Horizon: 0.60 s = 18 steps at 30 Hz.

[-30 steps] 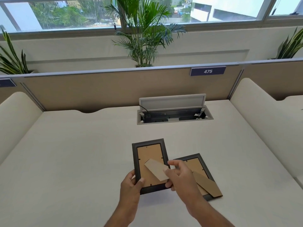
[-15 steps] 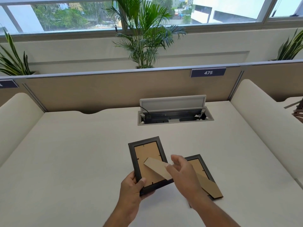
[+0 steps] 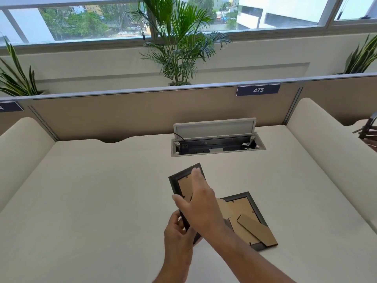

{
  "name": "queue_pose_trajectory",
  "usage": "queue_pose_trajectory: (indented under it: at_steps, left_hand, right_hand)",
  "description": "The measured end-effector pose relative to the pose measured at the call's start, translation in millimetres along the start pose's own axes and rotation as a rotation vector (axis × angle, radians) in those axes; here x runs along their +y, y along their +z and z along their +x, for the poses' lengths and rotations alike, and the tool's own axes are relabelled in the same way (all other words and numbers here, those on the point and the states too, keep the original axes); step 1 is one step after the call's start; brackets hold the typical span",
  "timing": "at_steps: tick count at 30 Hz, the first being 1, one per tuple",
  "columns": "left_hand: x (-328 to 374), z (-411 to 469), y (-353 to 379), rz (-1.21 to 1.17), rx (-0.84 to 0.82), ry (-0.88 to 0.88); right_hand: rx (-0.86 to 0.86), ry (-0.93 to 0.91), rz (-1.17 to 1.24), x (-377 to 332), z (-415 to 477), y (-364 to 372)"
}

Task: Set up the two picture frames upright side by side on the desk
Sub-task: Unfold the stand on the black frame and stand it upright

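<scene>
Two dark picture frames with brown cardboard backs are near the front middle of the white desk point(image 3: 91, 190). The first frame point(image 3: 182, 183) is lifted and tilted, back side toward me. My left hand point(image 3: 177, 235) pinches its lower edge. My right hand point(image 3: 199, 203) lies across its back, fingers reaching the top edge and thumb on the left edge, hiding most of its stand. The second frame point(image 3: 243, 211) lies face down on the desk just to the right, its cardboard stand point(image 3: 258, 231) folded out across its lower corner.
An open cable box point(image 3: 218, 144) with a raised lid is set into the desk behind the frames. A beige partition point(image 3: 122, 113) with a "475" label closes the back. Padded dividers point(image 3: 326, 150) flank both sides. Dark objects point(image 3: 367, 129) sit beyond the right divider.
My right hand moved from the stand flap up over the first frame's back to grip its top. The frame has tilted more steeply and risen off the desk.
</scene>
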<state>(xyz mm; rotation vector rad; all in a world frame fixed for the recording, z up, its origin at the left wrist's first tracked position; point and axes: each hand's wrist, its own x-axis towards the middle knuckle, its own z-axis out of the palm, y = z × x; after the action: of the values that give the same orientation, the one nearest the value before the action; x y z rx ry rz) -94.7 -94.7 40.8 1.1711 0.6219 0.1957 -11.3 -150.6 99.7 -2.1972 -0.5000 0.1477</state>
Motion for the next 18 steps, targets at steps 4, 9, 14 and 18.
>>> queue_pose_trajectory:
  at_steps: [4,9,14,18]
  left_hand:
    - [-1.7,-1.1,5.2,-0.002,-0.040,0.019]
    - [-11.2,5.6,4.5,0.032,-0.032,0.048]
    - [-17.3,6.2,4.3,0.114,0.028,0.121]
    - [-14.9,12.6,2.6,0.114,0.033,0.132]
  right_hand:
    - [-0.034,0.015,-0.015,-2.7,1.5,3.4]
    - [0.033,0.027,-0.046,-5.2,2.4,4.1]
    - [0.118,0.033,0.008,-6.3,2.3,-4.2]
    - [0.149,0.046,0.176,0.7,5.6,-9.2]
